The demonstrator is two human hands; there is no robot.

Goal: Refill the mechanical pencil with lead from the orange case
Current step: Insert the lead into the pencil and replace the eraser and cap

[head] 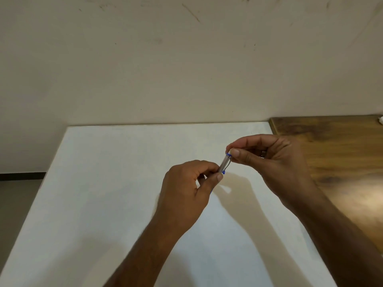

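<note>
A clear mechanical pencil with a blue clip is held above the white table, its top end pointing up and to the right. My left hand grips the pencil's barrel, hiding most of it in the fist. My right hand pinches the pencil's top end between thumb and forefinger. The cap or button under those fingertips is hidden. No orange lead case shows anywhere in the head view.
A beige wall stands behind the white table. To the right lies a brown wooden surface with a small white object at its far edge. A strip of floor shows at the left.
</note>
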